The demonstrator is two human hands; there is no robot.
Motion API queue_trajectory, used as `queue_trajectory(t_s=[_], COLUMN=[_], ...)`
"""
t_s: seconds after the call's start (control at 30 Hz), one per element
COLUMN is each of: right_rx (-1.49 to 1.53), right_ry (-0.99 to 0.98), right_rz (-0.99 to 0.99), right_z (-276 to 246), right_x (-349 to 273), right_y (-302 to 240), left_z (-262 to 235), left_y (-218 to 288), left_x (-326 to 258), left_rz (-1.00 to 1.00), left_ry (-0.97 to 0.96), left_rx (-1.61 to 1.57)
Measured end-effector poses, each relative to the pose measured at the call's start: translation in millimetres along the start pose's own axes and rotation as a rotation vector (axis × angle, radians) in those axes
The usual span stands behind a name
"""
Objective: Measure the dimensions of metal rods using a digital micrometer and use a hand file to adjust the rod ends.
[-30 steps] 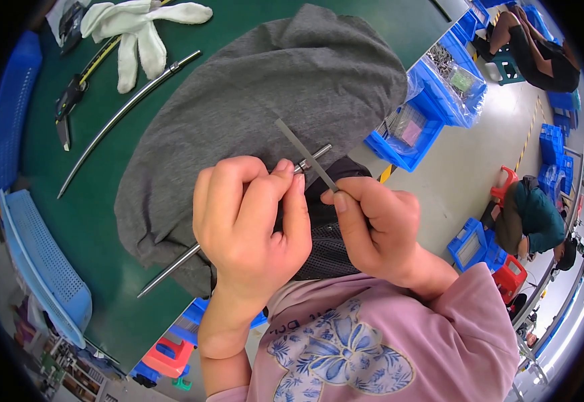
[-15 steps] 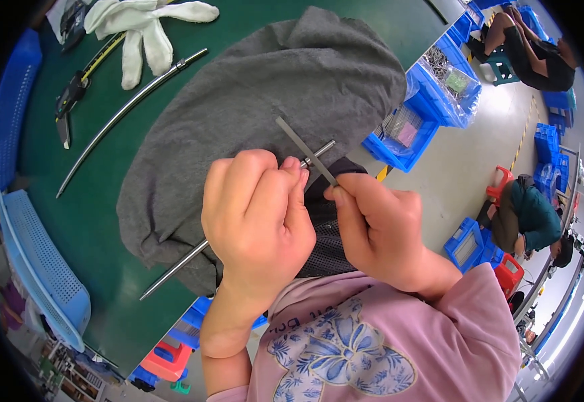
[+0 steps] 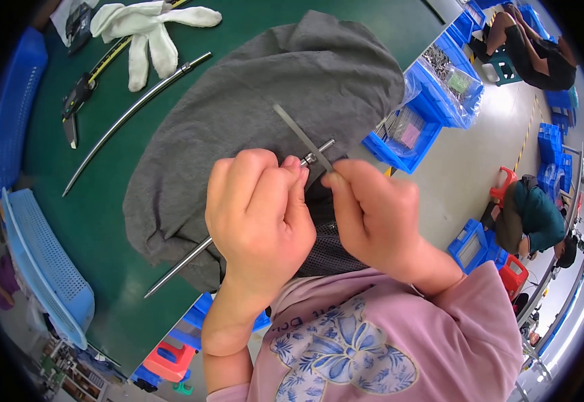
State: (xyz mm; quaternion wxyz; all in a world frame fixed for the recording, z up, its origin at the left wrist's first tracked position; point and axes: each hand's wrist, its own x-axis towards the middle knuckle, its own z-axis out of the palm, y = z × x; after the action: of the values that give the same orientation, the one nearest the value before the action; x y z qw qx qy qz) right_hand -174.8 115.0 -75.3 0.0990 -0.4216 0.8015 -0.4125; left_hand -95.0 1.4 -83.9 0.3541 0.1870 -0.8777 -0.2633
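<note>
My left hand is closed around a slim metal rod, which slants from the lower left up to the right over the grey cloth. Past my fingers the rod's collared end sticks out. My right hand pinches the near end of a flat, narrow metal file. The file crosses the rod near the collar and appears to touch it. On the table to the left lies another metal rod with a similar collar, looking bent through the lens.
White gloves and a caliper lie on the green table. Blue baskets line its left side. Blue bins with metal parts stand at the right edge. Two people sit farther right, one in a teal top.
The file and my right hand have slid slightly up and left across the rod. My left hand holds the rod almost unchanged, and the whole view has shifted a little.
</note>
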Motion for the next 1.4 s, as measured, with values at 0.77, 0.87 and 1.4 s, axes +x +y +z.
queue_trajectory(t_s=[0.77, 0.87, 1.4], right_rx=[-0.493, -0.293, 0.018], right_ry=[0.378, 0.288, -0.108], right_rz=[-0.499, -0.525, -0.407], right_z=[-25, -24, -2], right_x=[106, 106, 100], right_y=[45, 44, 15], left_z=[-24, -22, -10], left_y=[15, 10, 1], left_x=[12, 20, 16], left_rz=[-0.308, -0.347, -0.213], left_ry=[-0.186, -0.166, -0.039], left_rx=[-0.029, -0.129, -0.074])
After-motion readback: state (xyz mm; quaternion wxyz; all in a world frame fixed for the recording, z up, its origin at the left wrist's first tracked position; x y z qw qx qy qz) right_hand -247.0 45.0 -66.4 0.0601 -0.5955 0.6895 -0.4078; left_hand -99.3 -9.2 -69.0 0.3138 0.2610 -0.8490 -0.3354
